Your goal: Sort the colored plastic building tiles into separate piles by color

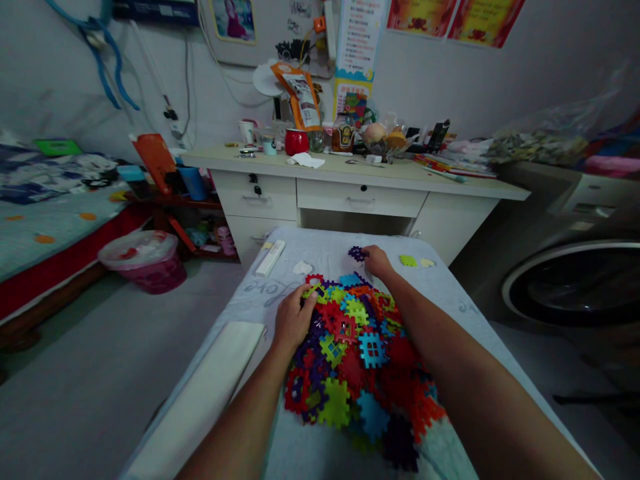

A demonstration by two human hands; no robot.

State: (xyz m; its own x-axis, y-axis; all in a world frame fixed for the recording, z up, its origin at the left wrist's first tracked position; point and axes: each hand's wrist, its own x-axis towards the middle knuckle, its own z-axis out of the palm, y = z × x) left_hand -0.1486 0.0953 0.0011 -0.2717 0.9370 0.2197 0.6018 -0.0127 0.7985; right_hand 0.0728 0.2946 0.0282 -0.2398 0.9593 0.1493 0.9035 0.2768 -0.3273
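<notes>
A heap of toothed plastic building pieces [354, 363] in red, blue, yellow-green, orange and purple covers the middle of the cloth-covered table [250, 300]. My right hand [379, 262] reaches beyond the heap, its fingers closed on the edge of a dark purple building piece [357, 253] near the table's far side. On the heap's left edge rests my left hand [295, 315]. Its thumb and fingers are closed around the rim of a yellow-green building piece [314, 291]. Farther right lies a separate yellow-green piece [408, 261], with a pale yellow piece [427, 263] beside it.
A white box-like strip [271, 259] lies at the table's far left, and a long white panel [210, 393] along its left edge. Behind stands a white desk [360, 197] with jars and papers on it. A washing machine [575, 267] is at right, a pink bucket [150, 267] at left.
</notes>
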